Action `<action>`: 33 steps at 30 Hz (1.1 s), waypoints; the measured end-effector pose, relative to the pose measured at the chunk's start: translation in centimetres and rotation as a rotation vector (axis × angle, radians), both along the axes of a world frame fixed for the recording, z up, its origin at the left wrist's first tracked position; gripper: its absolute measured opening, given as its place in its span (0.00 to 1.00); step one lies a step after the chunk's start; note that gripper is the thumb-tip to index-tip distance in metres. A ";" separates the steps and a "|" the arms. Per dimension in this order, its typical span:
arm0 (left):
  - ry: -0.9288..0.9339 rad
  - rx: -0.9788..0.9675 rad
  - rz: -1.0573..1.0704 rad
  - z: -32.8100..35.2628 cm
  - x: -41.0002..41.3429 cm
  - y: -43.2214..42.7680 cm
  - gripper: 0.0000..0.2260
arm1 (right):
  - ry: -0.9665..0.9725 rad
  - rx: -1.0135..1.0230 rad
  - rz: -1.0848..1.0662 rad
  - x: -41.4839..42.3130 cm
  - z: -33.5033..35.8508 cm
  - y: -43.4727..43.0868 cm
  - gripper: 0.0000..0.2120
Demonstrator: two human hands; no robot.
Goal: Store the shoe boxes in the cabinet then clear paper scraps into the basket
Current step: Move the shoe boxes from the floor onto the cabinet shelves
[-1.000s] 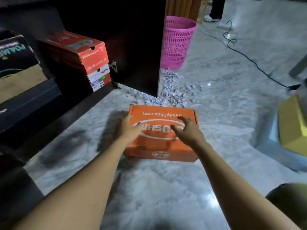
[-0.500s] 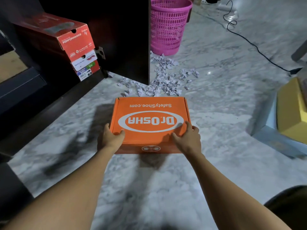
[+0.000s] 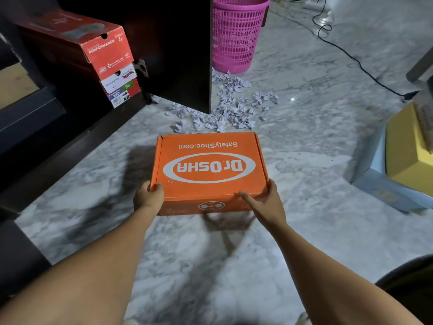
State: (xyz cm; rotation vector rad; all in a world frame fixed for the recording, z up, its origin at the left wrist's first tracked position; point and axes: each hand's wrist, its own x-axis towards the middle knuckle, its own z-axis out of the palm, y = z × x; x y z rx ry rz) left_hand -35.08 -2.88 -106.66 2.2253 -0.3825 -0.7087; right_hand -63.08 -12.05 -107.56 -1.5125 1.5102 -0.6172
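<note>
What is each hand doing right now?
Left hand: grips the orange shoe box, near left corner.
Right hand: grips the same box, near right corner.

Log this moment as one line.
step: box storing | orange Dr.OSHA shoe box: outside cabinet | left hand: grips near-left corner | right hand: grips near-right corner | paper scraps: on floor by pink basket

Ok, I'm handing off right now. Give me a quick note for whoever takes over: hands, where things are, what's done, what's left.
Hands: left hand grips the orange shoe box at its near left corner; right hand grips the near right corner.
The box is out in front of the open cabinet; red shoe boxes are stacked inside.
The paper scraps lie on the floor by the pink basket.
Done: red boxes stored. Left: orange box into the cabinet, then scraps into the basket.
</note>
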 end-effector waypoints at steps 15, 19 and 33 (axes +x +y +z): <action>-0.103 -0.027 -0.022 4.2 2.4 2.8 0.13 | -0.002 -0.216 0.114 3.4 3.6 -2.2 0.40; -0.161 -0.057 0.020 6.6 3.3 3.6 0.12 | -0.070 -0.277 0.123 5.8 5.9 -3.1 0.43; -0.464 -0.370 0.113 25.1 8.6 2.0 0.15 | -0.420 -0.479 0.145 12.6 20.4 -7.2 0.48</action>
